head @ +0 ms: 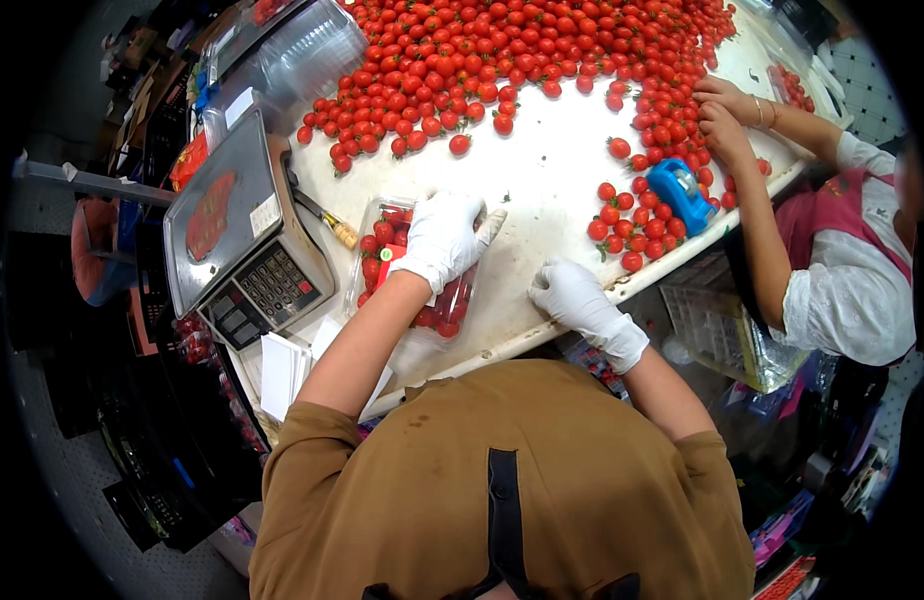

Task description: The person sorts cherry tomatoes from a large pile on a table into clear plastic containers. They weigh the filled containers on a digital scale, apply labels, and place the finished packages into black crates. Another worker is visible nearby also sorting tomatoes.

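Note:
My left hand (445, 238), in a white glove, lies over a clear plastic clamshell box (466, 304) filled with red cherry tomatoes. Its fingers curl over the far part of the lid and the thumb points out to the right. A red label (388, 259) shows on the lid beside the hand. My right hand (578, 304), also gloved in white, rests at the near edge of the white table (522, 172). Its fingers are curled closed, and nothing shows in them. A blue tape dispenser (679, 193) stands among loose tomatoes (616, 225) to its right.
A weighing scale (259, 247) stands on the left, with a wooden-handled tool (340, 229) beside it and white papers (283, 371) in front. Stacked clear boxes (312, 45) and a large tomato heap (477, 45) lie beyond. At right, a co-worker's hands (724, 116) touch tomatoes.

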